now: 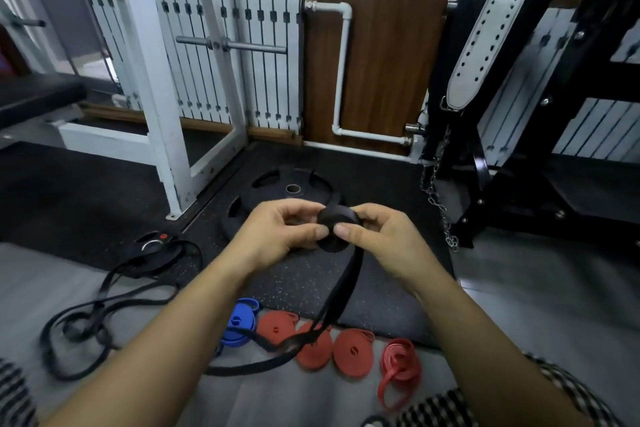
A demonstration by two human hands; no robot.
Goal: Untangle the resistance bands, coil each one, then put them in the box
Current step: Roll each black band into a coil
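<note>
My left hand (282, 230) and my right hand (379, 236) both hold a partly rolled black resistance band (337, 224) in the air at mid-frame, thumbs pinching the coil from either side. Its loose tail (343, 291) hangs down and trails onto the floor. Below it lie a coiled blue band (240, 322), three coiled red bands (353, 357) and a looser red band (398, 369) in a row. A tangle of black bands (100, 319) sprawls on the floor at the left. No box is in view.
A black weight plate (277, 191) lies on the speckled rubber mat beyond my hands. A white rack leg (162, 135) stands to the left, a black machine frame with a hanging chain (438, 204) to the right. A radiator and pipe line the back wall.
</note>
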